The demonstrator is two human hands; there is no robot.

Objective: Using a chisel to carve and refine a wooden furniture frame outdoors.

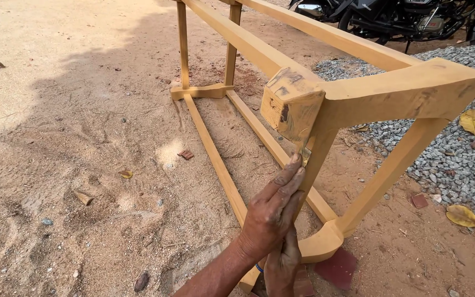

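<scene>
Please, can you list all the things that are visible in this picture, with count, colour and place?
wooden frame: one, yellow-ochre, on the sandy ground, centre to right
gravel: one heap, grey, right
dry leaves: several, yellow, on gravel and sand
motorcycle: one, black, top right
brick pieces: a few, reddish, scattered on the ground
left hand: one, fingertips pressed on the frame's near leg
right hand: one, below the left, lower on the frame

Right hand (281, 264) half hidden — motorcycle (397, 19) cut off.
</scene>
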